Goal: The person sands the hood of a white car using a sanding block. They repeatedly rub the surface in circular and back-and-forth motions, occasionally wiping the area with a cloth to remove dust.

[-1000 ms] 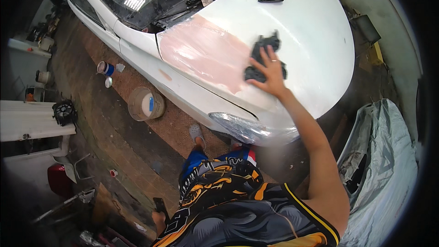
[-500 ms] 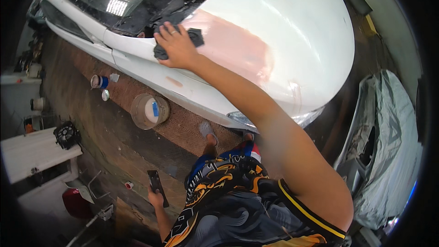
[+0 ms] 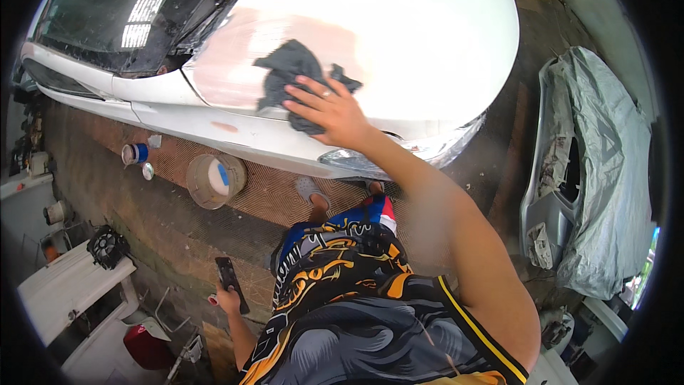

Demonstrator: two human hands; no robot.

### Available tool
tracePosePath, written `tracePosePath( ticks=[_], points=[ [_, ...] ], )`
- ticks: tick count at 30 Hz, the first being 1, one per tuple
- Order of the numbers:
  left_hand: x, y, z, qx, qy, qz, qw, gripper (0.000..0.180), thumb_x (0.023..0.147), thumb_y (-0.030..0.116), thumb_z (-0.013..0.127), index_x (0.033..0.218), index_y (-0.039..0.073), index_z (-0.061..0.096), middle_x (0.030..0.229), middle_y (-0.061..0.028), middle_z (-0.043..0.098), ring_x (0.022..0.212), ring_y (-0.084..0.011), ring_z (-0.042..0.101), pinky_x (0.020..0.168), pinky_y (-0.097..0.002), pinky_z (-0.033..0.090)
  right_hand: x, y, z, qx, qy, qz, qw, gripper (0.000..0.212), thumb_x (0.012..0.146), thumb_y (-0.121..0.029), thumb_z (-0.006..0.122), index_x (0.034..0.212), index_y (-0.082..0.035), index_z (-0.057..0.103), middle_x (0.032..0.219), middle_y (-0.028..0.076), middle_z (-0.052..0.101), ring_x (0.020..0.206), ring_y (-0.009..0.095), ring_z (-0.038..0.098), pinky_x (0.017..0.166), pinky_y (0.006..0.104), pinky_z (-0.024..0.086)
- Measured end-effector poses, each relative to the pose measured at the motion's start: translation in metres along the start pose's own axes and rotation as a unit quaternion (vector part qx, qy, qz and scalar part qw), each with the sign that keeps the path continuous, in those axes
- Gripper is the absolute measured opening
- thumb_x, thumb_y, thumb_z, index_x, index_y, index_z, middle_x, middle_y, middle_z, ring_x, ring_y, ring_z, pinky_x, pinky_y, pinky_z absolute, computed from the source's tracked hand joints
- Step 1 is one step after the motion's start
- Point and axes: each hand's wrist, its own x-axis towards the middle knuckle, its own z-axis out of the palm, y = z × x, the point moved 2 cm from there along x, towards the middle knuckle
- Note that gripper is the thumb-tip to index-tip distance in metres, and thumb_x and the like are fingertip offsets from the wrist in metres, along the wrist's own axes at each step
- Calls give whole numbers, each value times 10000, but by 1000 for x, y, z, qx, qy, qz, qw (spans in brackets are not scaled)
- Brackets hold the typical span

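Observation:
My right hand (image 3: 329,108) presses a crumpled dark grey cloth (image 3: 285,78) against the white car's hood (image 3: 420,36), near its side edge. The fingers are spread over the cloth, with a ring on one of them. Around and behind the cloth lies a dull pinkish patch (image 3: 221,75) on the white paint, running toward the windshield. Low on the left, my left hand (image 3: 229,301) is closed around a dark smartphone (image 3: 229,278), held away from the car.
A bucket (image 3: 194,187) with whitish contents stands on the floor beside the car, near a blue-and-white can (image 3: 132,154). A silver bumper (image 3: 541,214) with a grey cover (image 3: 605,171) lies at right. White panels (image 3: 71,285) and a black fan (image 3: 107,247) sit at left.
My right hand and the cloth have moved from the windshield corner forward along the hood. The view has shifted. A dark crumpled thing farther up the hood no longer shows. My left hand still holds the smartphone.

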Motion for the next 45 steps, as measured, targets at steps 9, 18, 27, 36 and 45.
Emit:
tracePosePath(
  ticks=[9, 18, 27, 36, 45],
  points=[
    [-16, 42, 42, -26, -36, 18, 999, 585, 908, 21, 662, 1472, 35, 506, 1260, -267, 682, 1184, -447, 649, 978, -493, 508, -186, 91, -92, -73, -16, 151, 986, 926, 656, -242, 914, 1496, -247, 524, 1633, -30, 420, 1534, 219, 336, 1178, 522, 343],
    [-48, 41, 52, -21, -20, 6, 1000, 589, 897, 33, 674, 1467, 70, 527, 1275, -252, 682, 1195, -440, 645, 969, -503, 512, -222, 125, -126, 175, 238, 358, 886, 409, 851, -83, 756, 1258, -65, 715, 1232, 99, 727, 1152, 219, 658, 1008, 354, 491],
    [-83, 28, 37, -50, 36, -79, 995, 577, 912, -15, 625, 1474, 36, 506, 1273, -245, 685, 1168, -428, 660, 963, -484, 517, -87, 148, -114, 228, 296, 431, 822, 423, 1030, -310, 627, 1357, -43, 651, 1242, 159, 674, 1160, 262, 616, 1025, 381, 455],
    [-183, -50, 105, -66, -10, -209, 976, 590, 877, 36, 644, 1455, 57, 529, 1211, -268, 701, 1130, -443, 675, 934, -503, 537, -53, 82, -61, -35, 263, 201, 943, 464, 805, -224, 857, 1236, -109, 729, 1271, 177, 658, 1170, 363, 634, 981, 455, 519],
    [-155, -54, 97, -63, -87, -218, 970, 580, 871, 25, 642, 1441, 30, 536, 1226, -272, 695, 1136, -459, 668, 935, -512, 533, 112, 20, 23, 54, 224, 119, 966, 323, 783, -162, 808, 1096, -211, 745, 1236, 97, 657, 1077, 342, 665, 889, 456, 543]
  ],
)
